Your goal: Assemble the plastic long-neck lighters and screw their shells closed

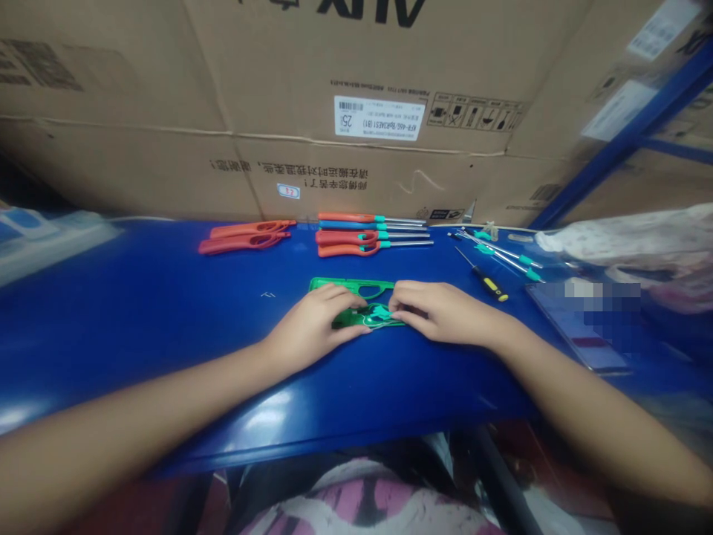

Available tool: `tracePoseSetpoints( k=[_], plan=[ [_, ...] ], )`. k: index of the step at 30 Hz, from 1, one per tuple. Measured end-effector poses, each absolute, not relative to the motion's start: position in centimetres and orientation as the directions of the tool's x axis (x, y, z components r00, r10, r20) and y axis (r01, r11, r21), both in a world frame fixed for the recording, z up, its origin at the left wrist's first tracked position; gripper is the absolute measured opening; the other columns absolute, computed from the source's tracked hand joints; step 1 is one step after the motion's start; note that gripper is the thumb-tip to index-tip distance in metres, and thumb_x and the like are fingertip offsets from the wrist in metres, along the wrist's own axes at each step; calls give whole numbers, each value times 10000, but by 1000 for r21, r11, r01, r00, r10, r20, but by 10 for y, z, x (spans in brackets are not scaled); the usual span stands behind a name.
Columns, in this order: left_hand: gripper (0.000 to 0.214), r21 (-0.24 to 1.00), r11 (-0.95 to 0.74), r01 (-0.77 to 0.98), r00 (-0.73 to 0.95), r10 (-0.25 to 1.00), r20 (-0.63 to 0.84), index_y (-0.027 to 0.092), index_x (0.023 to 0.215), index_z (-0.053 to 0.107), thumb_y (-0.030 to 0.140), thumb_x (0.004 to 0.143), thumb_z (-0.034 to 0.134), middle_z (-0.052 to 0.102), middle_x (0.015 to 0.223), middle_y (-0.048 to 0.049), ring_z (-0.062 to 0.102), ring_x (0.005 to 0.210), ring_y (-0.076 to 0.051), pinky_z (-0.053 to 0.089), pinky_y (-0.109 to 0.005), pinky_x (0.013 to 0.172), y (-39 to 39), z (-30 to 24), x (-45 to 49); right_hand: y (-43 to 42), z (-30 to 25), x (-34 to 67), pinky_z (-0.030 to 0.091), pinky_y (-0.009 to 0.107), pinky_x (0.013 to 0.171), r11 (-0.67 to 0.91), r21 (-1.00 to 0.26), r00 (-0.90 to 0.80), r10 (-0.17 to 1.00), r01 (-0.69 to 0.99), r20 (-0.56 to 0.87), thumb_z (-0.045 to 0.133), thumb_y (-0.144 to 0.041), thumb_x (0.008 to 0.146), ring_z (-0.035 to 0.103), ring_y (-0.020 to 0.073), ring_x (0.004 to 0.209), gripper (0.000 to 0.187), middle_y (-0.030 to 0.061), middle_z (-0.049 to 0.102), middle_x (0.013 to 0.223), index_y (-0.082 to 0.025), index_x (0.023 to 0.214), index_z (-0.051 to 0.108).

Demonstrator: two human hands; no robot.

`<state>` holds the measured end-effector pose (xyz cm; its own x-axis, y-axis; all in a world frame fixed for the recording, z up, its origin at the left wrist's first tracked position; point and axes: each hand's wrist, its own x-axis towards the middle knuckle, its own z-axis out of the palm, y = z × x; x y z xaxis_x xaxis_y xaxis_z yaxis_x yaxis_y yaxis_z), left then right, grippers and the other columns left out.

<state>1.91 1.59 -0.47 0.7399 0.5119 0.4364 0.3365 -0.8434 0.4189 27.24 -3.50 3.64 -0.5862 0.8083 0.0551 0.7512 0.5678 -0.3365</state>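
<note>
Right now your left hand bends around the left end of the open green plastic lighter shell, thumb along its near edge and fingers over its far side, gripping it against the glossy blue counter. Your right hand is at the shell's right end, its thumb and forefinger drawn together on the small turquoise plastic piece that sits in the shell among thin pale wires. Your fingers hide part of the shell's inside.

Just beyond that shell lies a second green plastic shell half with a long finger loop. Farther beyond the shell, you have a row of orange, blue and red plastic lighters with slim metal rods pointing right; to their left rest red-orange plastic casings. Left of the shell are tiny pale pins. To its right, past your hand, lie a black-and-yellow screwdriver, loose silver metal rods with turquoise ends and a flat dark phone. Behind everything stands a large brown cardboard box with upside-down print.
</note>
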Motion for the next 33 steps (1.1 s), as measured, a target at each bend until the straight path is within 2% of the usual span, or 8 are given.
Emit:
tracePoseSetpoints(
  k=[12,18,26,33],
  plan=[
    [266,435,-849,301,757,490,433,169,1058,685,349,872,747,708,1004,-67,662,955,-231,548,-370,860,15,-6,19,-41,37,259,412,283,700,598,-256,-608,793,760,45,465,-258,1015,596,165,818,152,37,644,952,-188,972,592],
    [264,452,-843,293,760,492,425,159,1045,696,345,867,752,707,996,-77,663,954,-235,549,-383,875,16,-6,20,-40,32,260,393,273,664,648,-214,-644,759,731,100,457,-246,1013,574,157,771,168,36,639,905,-185,935,593],
    [260,534,-795,288,758,530,381,166,1036,719,333,845,777,705,993,-68,680,948,-222,547,-357,876,18,-6,22,-37,28,262,357,268,630,703,-163,-684,711,692,163,462,-229,1003,534,146,715,171,32,625,862,-176,905,592],
    [237,569,-769,292,751,552,361,155,995,719,317,837,787,696,965,-66,675,914,-214,545,-340,836,18,-4,23,-37,26,261,340,255,625,707,-217,-683,707,673,183,483,-216,989,531,141,708,155,31,623,830,-177,881,588]
  ],
)
